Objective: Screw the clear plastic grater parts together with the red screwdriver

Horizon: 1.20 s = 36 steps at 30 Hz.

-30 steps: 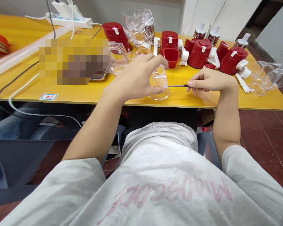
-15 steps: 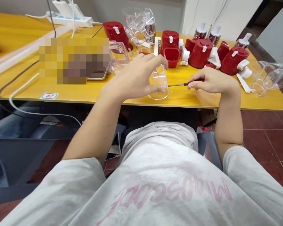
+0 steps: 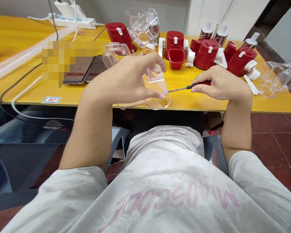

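My left hand (image 3: 123,81) grips a clear plastic housing (image 3: 158,84) near the front edge of the yellow table, thumb and fingers around its side. The housing is see-through, and part of it is hidden behind the hand. My right hand (image 3: 217,84) is closed on a screwdriver (image 3: 178,90) with a thin metal shaft and a dark collar; most of its red handle is inside the palm. The shaft points left, and its tip meets the housing beside my left thumb. Whether a screw sits there is too small to tell.
Red plastic bases (image 3: 206,55), a small red cup (image 3: 176,59), white parts (image 3: 190,57) and grater drums (image 3: 206,31) stand along the back. More clear housings (image 3: 278,81) lie at the right. Phones (image 3: 79,69), cables and a power strip (image 3: 72,21) are on the left.
My left hand and the clear housing have shifted left and slightly towards me, and the housing has turned somewhat. The screwdriver tip has followed left and down, its shaft more slanted.
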### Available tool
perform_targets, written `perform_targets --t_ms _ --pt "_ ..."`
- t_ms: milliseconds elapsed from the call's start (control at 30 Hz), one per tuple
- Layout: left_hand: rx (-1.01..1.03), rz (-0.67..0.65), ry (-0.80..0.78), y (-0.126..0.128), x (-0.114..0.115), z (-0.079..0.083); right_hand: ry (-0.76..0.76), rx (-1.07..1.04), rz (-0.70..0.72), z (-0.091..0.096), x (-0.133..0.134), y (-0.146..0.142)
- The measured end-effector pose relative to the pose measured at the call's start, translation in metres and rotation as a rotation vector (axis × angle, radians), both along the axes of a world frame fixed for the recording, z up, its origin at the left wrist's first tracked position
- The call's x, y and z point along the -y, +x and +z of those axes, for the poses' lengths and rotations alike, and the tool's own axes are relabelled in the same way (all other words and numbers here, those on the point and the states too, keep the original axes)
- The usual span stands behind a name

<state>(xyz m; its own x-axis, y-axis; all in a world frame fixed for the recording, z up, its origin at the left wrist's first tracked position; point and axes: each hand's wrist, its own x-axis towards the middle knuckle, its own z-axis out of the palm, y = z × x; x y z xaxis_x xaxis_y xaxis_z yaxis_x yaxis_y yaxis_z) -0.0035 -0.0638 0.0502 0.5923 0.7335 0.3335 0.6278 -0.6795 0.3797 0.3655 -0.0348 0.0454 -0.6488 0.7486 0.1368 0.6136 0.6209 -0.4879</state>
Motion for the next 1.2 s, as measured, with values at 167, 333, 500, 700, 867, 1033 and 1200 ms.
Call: perform_targets --t_ms 167,333,500,700,867,1033,1200 --pt "-0.016 -0.021 -0.107 -0.005 -0.001 0.003 0.025 -0.041 0.007 0.016 0.028 0.001" --pt "0.056 -0.040 -0.251 -0.003 -0.012 -0.003 0.063 -0.191 -0.030 0.021 0.040 0.008" --pt "0.088 -0.015 -0.277 0.003 -0.012 -0.002 0.007 -0.409 0.063 0.011 0.022 0.014" --pt "0.107 0.023 -0.099 0.010 -0.005 -0.001 -0.110 -0.461 -0.040 0.004 0.002 0.007" --pt "0.091 0.061 0.005 0.017 -0.012 -0.014 -0.171 -0.277 -0.159 -0.012 -0.022 0.003" --pt "0.058 0.033 -0.002 0.017 -0.021 -0.023 -0.173 -0.099 -0.114 -0.020 -0.034 0.010" --pt "0.035 0.002 0.028 0.013 -0.025 -0.026 -0.192 -0.094 -0.003 -0.023 -0.042 0.022"
